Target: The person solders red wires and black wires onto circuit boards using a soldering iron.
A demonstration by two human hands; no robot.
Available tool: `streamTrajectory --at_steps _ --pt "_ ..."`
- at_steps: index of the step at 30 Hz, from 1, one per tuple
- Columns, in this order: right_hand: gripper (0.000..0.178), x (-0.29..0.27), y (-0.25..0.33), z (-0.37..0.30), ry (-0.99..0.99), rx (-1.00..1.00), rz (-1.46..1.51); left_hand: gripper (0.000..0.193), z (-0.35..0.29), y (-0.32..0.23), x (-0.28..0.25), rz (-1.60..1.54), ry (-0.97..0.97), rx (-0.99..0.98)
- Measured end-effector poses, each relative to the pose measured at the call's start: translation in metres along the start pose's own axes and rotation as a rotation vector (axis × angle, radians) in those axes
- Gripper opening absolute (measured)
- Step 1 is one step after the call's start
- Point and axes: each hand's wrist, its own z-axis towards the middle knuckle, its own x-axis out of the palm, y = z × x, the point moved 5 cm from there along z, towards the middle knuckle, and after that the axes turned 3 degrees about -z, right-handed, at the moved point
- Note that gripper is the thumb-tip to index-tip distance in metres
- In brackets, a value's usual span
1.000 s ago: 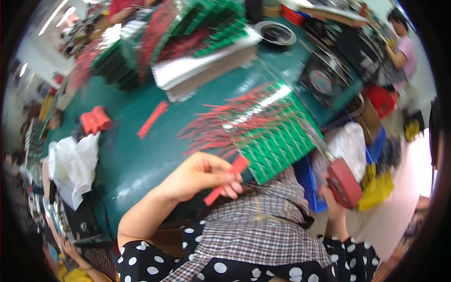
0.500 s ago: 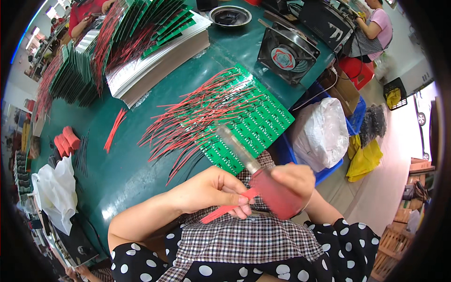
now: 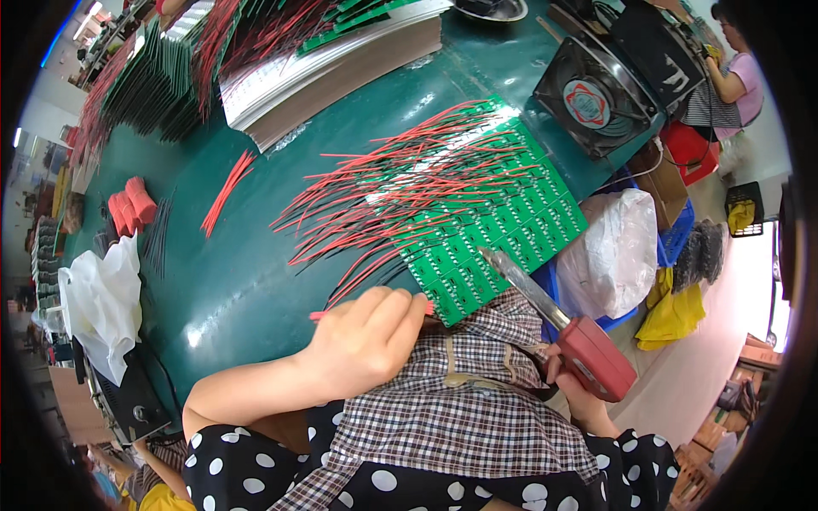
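Observation:
My left hand [image 3: 366, 341] is closed, palm down, at the near-left corner of the green circuit board [image 3: 503, 230]. Ends of a bundle of red wires [image 3: 319, 316] poke out on either side of its fist. My right hand [image 3: 579, 396] grips a soldering gun [image 3: 596, 358] with a red body and a metal barrel. The barrel points up and left, its tip over the near part of the board. Many red and black wires [image 3: 383, 196] fan leftward from the board's rows; its near rows show no wires.
A loose bunch of red wires [image 3: 228, 194] lies on the green table [image 3: 247, 289]. Stacked paper [image 3: 341, 85] bearing wired boards stands at the back. A black fan [image 3: 592, 102] sits back right. White plastic bags [image 3: 613, 251] fill a blue crate beside the table. Another person works far right.
My left hand has turned over from an open-sided pinch to a closed, palm-down grip, nearer the board. The soldering gun has moved right. The whole view has shifted.

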Motion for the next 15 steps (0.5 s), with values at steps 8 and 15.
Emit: streamTrajectory --at_steps 8,15 --pt "0.062 0.009 0.018 -0.001 0.177 0.22 0.694 0.029 -0.011 0.016 0.014 -0.019 -0.029 -0.089" --pt "0.065 0.014 0.025 0.01 0.151 0.318 0.937 0.029 -0.009 0.022 0.018 -0.047 -0.007 -0.139"
